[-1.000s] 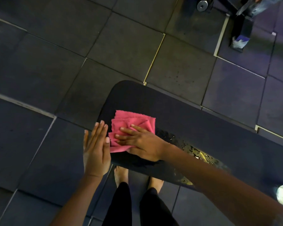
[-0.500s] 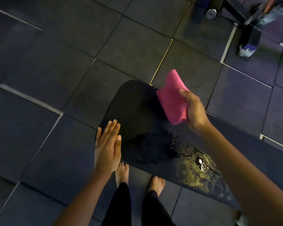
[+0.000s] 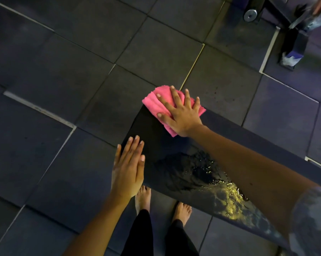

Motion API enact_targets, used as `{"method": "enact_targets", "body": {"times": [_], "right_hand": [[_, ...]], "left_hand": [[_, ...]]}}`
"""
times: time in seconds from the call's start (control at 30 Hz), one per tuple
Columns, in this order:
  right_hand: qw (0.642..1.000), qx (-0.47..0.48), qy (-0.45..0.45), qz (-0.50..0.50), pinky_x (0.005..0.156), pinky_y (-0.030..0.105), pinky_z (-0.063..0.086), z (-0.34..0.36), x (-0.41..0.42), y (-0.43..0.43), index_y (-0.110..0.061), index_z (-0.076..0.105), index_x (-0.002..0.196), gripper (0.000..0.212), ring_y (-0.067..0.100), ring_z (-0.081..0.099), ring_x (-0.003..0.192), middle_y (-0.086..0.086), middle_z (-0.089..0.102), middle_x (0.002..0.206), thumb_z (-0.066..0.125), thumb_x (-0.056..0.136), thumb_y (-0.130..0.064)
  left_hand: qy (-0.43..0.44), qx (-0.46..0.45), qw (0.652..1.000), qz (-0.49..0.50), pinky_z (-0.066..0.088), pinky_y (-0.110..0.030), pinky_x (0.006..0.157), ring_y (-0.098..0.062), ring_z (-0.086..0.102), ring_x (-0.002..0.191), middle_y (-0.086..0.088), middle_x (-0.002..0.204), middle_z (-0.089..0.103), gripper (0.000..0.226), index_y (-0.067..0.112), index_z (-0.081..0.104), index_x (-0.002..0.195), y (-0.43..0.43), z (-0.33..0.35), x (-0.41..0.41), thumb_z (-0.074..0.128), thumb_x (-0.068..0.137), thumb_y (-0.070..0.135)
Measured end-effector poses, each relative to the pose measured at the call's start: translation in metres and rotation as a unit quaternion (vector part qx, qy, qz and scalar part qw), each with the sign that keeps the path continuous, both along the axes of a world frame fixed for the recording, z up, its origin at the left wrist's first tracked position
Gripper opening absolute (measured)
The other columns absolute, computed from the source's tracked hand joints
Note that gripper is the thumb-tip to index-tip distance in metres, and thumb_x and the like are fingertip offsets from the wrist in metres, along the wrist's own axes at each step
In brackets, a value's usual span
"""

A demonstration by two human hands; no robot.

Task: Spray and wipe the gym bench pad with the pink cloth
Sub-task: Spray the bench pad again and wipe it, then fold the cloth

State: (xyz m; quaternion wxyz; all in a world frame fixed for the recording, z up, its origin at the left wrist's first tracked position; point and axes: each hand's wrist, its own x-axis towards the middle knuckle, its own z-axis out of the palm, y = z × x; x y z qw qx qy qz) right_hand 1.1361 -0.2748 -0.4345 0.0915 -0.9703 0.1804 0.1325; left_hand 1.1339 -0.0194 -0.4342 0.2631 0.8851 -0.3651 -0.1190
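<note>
R fingers [image 3: 174,95] spread wide and straight, flat on top of the pink cloth [image 3: 156,103], pressing, not curled round it. R hand [image 3: 181,116] covers most of the cloth, palm down, thumb out to the L side. Cloth is folded and sits at the far L corner of the bench pad [image 3: 152,137]; its far edge hangs a bit past the pad's end, over the floor [image 3: 63,71].

L fingers [image 3: 132,148] straight and held together, thumb alongside, gripping nothing. L hand [image 3: 127,172] is palm down at the pad's near L corner. Can't tell if it rests on the edge or hovers just over it. Well apart from the cloth.

Pad: black, runs from ctr of frame off to lower R. Wet patch [image 3: 202,174] w/ droplets and yellowish glare lies on the pad btwn the two arms, partly under the R forearm. Strip btwn cloth and L hand looks matte.

Floor: dark tiles, pale seams. Bare feet [image 3: 143,198] on the floor just below the pad's near edge, black trousers above.

Top R: dark equipment frame [image 3: 294,45], small round wheel [image 3: 250,15] beside it, whitish crumpled thing [image 3: 289,60] at its base. Blurred, can't ID.
</note>
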Motion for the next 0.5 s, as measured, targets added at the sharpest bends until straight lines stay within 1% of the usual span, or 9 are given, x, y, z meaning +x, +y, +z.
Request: {"method": "enact_targets", "body": {"times": [0.1,0.17,0.23,0.3,0.33,0.4,0.47,0.5], "right_hand": [[1.000,-0.004,-0.026,-0.013,0.113,0.068,-0.005,-0.002,0.006,0.031,-0.040,-0.009,0.151,0.061,0.044,-0.012,0.146,0.005,-0.008,0.164,0.008,0.095,-0.059],[0.999,0.004,-0.032,0.024,0.116,0.064,-0.004,-0.005,0.008,0.043,-0.032,-0.006,0.153,0.062,0.039,-0.014,0.147,0.005,-0.008,0.164,0.010,0.097,-0.054],[0.995,0.016,-0.036,0.087,0.119,0.058,-0.003,-0.004,0.005,0.033,-0.030,-0.002,0.154,0.062,0.034,-0.013,0.148,0.004,-0.004,0.164,0.016,0.099,-0.050],[0.991,0.022,-0.052,0.122,0.120,0.051,0.001,-0.002,0.000,0.013,-0.029,0.005,0.155,0.060,0.028,-0.005,0.149,0.004,0.003,0.164,0.025,0.100,-0.043],[0.991,0.027,-0.065,0.110,0.120,0.047,0.005,-0.001,-0.002,0.004,-0.027,0.010,0.155,0.059,0.027,0.001,0.150,0.004,0.008,0.163,0.029,0.100,-0.038],[0.996,0.031,-0.080,0.025,0.121,0.042,0.007,-0.001,-0.001,-0.003,-0.026,0.013,0.155,0.057,0.026,0.008,0.150,0.004,0.011,0.163,0.031,0.102,-0.035],[0.993,0.017,-0.095,-0.064,0.122,0.040,0.004,-0.005,0.005,0.013,-0.025,0.010,0.155,0.057,0.024,0.004,0.151,0.003,0.006,0.164,0.027,0.102,-0.037],[0.991,0.010,-0.101,-0.084,0.123,0.041,0.002,-0.006,0.008,0.026,-0.023,0.010,0.155,0.058,0.025,0.001,0.151,0.005,0.004,0.164,0.024,0.101,-0.039]], "left_hand": [[0.010,-0.014,0.999,0.032,0.016,-0.042,0.118,-0.015,0.028,0.142,-0.004,0.148,0.040,0.046,0.009,0.046,0.138,-0.004,-0.001,0.003,0.027,0.100,0.026],[0.006,-0.017,0.999,0.038,0.018,-0.044,0.118,-0.016,0.030,0.141,-0.006,0.147,0.041,0.045,0.008,0.046,0.138,-0.006,-0.002,0.001,0.028,0.100,0.025],[0.007,-0.019,0.999,0.038,0.018,-0.045,0.118,-0.017,0.029,0.141,-0.006,0.147,0.041,0.046,0.008,0.046,0.137,-0.006,-0.003,0.000,0.027,0.100,0.025],[0.009,-0.023,0.999,0.035,0.019,-0.047,0.117,-0.017,0.030,0.141,-0.006,0.147,0.041,0.045,0.008,0.047,0.137,-0.004,-0.003,0.001,0.028,0.100,0.026],[0.008,-0.022,0.999,0.032,0.019,-0.047,0.117,-0.017,0.030,0.141,-0.006,0.147,0.041,0.045,0.008,0.047,0.137,-0.004,-0.003,0.002,0.028,0.100,0.026],[0.008,-0.016,1.000,0.020,0.019,-0.046,0.118,-0.016,0.029,0.142,-0.005,0.148,0.040,0.046,0.009,0.045,0.138,-0.003,-0.002,0.004,0.027,0.100,0.026],[0.003,-0.012,1.000,0.012,0.017,-0.045,0.118,-0.014,0.025,0.143,-0.003,0.150,0.037,0.046,0.011,0.042,0.140,-0.003,-0.004,0.007,0.026,0.100,0.027],[0.001,-0.009,1.000,0.009,0.017,-0.044,0.118,-0.014,0.023,0.144,-0.003,0.151,0.035,0.046,0.011,0.041,0.140,-0.004,-0.006,0.009,0.026,0.100,0.027]]}}
